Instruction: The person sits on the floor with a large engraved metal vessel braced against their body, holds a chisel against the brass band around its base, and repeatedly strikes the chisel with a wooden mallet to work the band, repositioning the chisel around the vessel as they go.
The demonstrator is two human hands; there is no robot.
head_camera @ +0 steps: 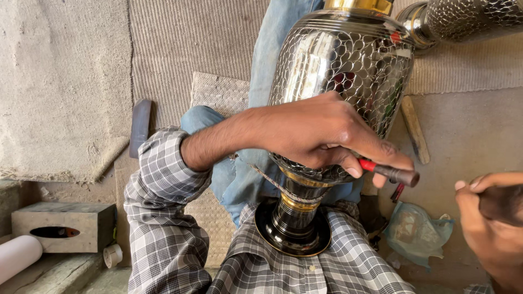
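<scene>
Vase [338,65] lies tilted across person's lap, black base [292,231] against checked shirt. Left hand [321,136] rests on vase belly, fingers clamped on red-handled tool [389,172]. Right hand [493,218] right of vase, fingers curled round dark object. Second vase [463,19] beyond. Plastic bag [417,231] on floor beside base.

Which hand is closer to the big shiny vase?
The left hand. It rests right on the vase, gripping a red-handled tool. The right hand is off to the side, apart from it.
</scene>
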